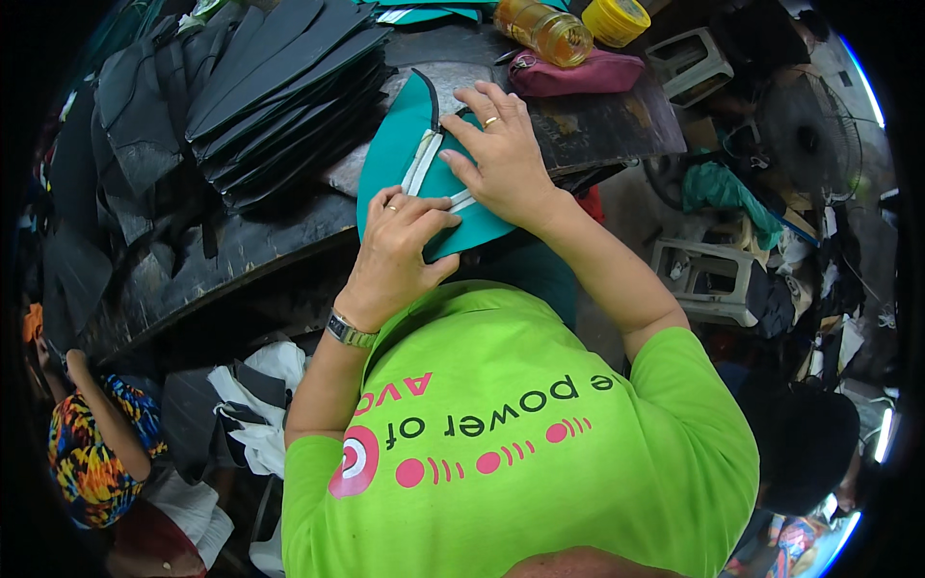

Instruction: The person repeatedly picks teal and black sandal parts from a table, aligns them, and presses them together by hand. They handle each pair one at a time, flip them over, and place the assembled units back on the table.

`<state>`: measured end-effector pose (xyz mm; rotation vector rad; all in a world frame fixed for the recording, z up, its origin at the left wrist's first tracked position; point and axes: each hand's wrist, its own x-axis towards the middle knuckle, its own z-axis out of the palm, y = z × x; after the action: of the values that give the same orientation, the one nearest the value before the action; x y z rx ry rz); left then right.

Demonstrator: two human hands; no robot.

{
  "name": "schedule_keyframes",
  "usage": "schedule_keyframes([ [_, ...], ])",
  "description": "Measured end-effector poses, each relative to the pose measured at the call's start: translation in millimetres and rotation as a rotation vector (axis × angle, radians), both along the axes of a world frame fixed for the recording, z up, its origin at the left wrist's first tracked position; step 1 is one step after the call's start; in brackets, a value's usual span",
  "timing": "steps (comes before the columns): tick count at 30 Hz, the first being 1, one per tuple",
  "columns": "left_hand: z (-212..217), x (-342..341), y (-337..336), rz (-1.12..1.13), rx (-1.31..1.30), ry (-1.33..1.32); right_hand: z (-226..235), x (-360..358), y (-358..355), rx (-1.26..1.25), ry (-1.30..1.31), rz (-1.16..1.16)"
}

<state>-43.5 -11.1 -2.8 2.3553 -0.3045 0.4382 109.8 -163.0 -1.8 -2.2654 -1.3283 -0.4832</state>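
both hands (pixel 453 197) flat on teal piece (pixel 390 159)

Single head-worn fisheye view, steeply downward and close over the dark worktable (pixel 241 260)

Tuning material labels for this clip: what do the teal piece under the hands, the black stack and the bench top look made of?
Teal piece: looks like matte fabric or foam-backed sheet, flexing flat under the left hand and right hand; its pale strip may be tape or zipper.
Black stack: thin, dull sheets, probably similar fabric or foam.
Bench top: dark, worn wood, scuffed and stained.
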Motion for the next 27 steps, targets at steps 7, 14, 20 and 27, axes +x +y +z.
schedule_keyframes([
  [7, -2, 2, 3, -0.004, -0.039, 0.007, -6, -4, 2, -0.147, -0.050, 0.012],
  [14, 0, 4, 4, 0.005, -0.063, 0.036, 7, 7, -5, -0.135, -0.013, 0.161],
  [20, -2, 2, 5, -0.001, -0.063, 0.051, -5, 2, 0, -0.308, -0.145, 0.049],
  [27, 9, 3, 3, -0.017, -0.036, 0.050, 25, 9, -11, -0.251, 0.028, 0.255],
])
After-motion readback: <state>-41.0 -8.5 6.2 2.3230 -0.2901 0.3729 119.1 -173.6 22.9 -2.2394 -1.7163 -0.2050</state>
